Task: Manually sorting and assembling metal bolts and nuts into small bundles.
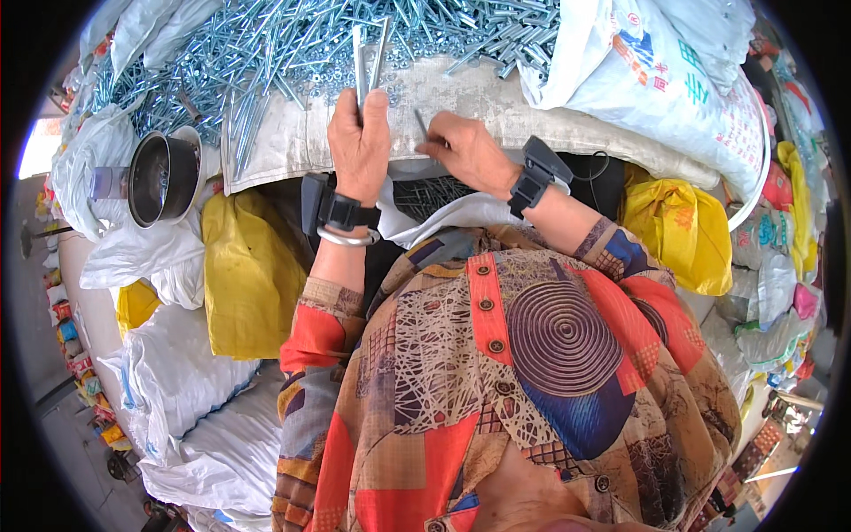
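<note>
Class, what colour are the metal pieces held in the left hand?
The metal pieces are silvery grey, showing best in the head view.

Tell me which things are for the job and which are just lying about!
In the job, it seems:
shiny rods, in the left hand
thin dark piece, in the right hand
big heap of metal rods

Probably just lying about:
left yellow bag
right yellow bag
white sacks, lower left
</note>
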Demonstrator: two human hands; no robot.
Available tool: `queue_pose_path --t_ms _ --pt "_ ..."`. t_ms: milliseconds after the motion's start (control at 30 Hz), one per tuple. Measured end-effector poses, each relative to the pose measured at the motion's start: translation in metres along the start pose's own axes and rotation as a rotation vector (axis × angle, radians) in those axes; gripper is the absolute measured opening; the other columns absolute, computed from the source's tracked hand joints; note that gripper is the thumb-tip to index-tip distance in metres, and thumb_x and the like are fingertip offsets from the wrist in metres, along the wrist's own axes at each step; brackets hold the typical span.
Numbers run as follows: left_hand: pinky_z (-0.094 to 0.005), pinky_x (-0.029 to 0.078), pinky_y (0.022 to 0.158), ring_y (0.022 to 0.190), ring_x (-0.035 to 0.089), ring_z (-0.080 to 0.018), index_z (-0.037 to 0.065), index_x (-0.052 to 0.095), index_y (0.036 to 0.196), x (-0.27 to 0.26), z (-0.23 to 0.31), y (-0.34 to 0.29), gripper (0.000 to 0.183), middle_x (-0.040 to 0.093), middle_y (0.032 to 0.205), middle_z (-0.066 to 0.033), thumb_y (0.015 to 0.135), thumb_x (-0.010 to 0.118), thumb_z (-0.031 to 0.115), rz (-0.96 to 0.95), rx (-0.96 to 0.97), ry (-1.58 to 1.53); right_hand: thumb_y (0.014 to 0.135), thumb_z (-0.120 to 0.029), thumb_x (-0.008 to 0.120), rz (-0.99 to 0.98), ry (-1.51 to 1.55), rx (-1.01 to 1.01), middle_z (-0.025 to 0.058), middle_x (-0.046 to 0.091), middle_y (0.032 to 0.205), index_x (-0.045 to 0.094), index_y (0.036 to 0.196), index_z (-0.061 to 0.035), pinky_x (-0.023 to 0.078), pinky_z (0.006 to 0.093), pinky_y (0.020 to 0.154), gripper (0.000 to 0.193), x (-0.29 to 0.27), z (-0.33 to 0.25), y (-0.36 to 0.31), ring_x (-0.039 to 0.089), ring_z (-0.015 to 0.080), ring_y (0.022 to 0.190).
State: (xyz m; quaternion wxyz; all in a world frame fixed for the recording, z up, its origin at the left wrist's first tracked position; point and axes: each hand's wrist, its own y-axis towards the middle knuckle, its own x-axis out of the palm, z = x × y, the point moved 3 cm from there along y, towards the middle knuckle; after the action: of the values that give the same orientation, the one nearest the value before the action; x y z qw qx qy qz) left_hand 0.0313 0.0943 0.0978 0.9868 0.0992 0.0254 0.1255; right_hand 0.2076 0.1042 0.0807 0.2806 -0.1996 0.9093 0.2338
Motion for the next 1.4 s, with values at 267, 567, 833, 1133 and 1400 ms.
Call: queue_pose_path --t_ms 267,567,833,1133,1400 --pt "-0.022 0.032 0.042 0.049 0.041 -0.0033 0.009 0.047 0.077 -0.008 -0.018 -0.031 0.034 0.046 0.059 0.0035 0.1 0.059 0.031 0.031 -0.025 0.252 0.089 -0.017 0.061 0.036 -0.154 -0.11 0.017 0.061 0.093 0.061 0.09 -0.0005 0.052 0.0439 0.072 0.017 -0.031 0.046 0.008 0.064 0.0356 0.079" --pt "-0.0217 0.032 0.041 0.049 0.042 -0.0026 0.009 0.053 0.079 -0.003 -0.052 -0.048 0.03 0.051 0.062 0.0044 0.096 0.065 0.03 0.022 -0.068 0.219 0.08 -0.005 0.058 -0.003 -1.036 -0.092 0.013 0.058 0.099 0.061 0.09 -0.0017 0.053 0.0427 0.076 0.011 -0.078 0.087 0.04 0.065 0.0302 0.085" --pt "-0.0216 0.036 0.044 0.051 0.045 -0.0033 0.006 0.055 0.084 0.011 -0.028 -0.061 0.028 0.055 0.064 0.0021 0.094 0.068 0.029 -0.019 -0.312 -0.063 0.083 -0.007 0.061 0.099 -0.864 -0.194 0.0119 0.062 0.091 0.061 0.097 -0.0014 0.052 0.0399 0.078 0.015 -0.083 0.082 0.035 0.064 0.0287 0.084" --pt "-0.0194 0.032 0.039 0.046 0.041 -0.0017 0.007 0.054 0.09 0.02 -0.029 -0.075 0.023 0.055 0.066 0.0021 0.094 0.068 0.025 -0.083 -0.375 -0.193 0.091 -0.007 0.066 0.262 0.941 0.239 0.0082 0.066 0.093 0.058 0.118 0.002 0.054 0.0298 0.071 0.029 -0.043 0.027 0.013 0.067 0.0171 0.081" --pt "-0.0198 0.033 0.04 0.048 0.043 -0.0015 0.006 0.055 0.089 0.015 -0.043 -0.079 0.023 0.056 0.067 0.0022 0.094 0.068 0.024 -0.087 -0.013 0.266 0.09 -0.003 0.066 0.486 1.14 0.288 0.0099 0.065 0.091 0.054 0.115 0.003 0.054 0.0309 0.07 0.029 -0.028 0.017 -0.009 0.066 0.0187 0.079"
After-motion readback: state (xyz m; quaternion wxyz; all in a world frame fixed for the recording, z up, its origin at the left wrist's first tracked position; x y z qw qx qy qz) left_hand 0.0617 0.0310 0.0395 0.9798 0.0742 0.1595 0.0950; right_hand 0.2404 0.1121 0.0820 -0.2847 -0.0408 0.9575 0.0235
